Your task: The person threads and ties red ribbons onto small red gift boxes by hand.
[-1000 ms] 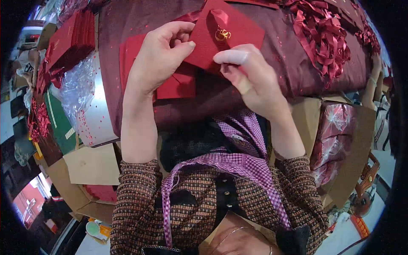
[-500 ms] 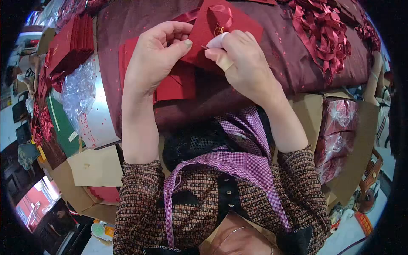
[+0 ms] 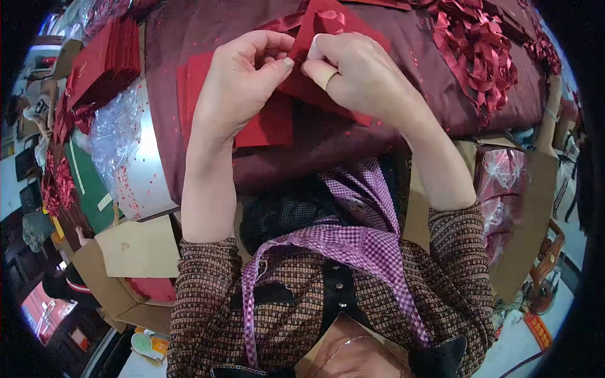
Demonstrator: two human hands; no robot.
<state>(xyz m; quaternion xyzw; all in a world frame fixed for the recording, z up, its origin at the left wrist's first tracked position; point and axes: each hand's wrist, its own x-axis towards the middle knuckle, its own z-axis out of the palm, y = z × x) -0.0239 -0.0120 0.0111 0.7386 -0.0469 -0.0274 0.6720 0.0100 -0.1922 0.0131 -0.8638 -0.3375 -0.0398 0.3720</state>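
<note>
A red card (image 3: 310, 91) with a satin ribbon (image 3: 330, 21) at its upper part lies tilted between my hands. My left hand (image 3: 236, 85) is at its left edge, with thumb and fingers closed on that edge. My right hand (image 3: 368, 75) is pinched over the card's face, with white covers on fingertips and a tan band round one finger. Whatever sits in that pinch is hidden. Under my left wrist lie more flat red envelopes (image 3: 265, 132) on the dark red cloth (image 3: 428, 107).
A stack of red cards (image 3: 104, 66) stands at left beside crumpled clear plastic (image 3: 116, 129). Loose red ribbons (image 3: 482, 69) heap at upper right. Open cardboard boxes (image 3: 142, 246) flank my lap; the right one holds wrapped red packs (image 3: 502, 170). Another person's arm (image 3: 549, 120) shows at far right.
My right hand has turned and come closer to my left, its fingers now more curled over the card. A thin dark tip in its pinch no longer shows. My left hand has barely moved.
</note>
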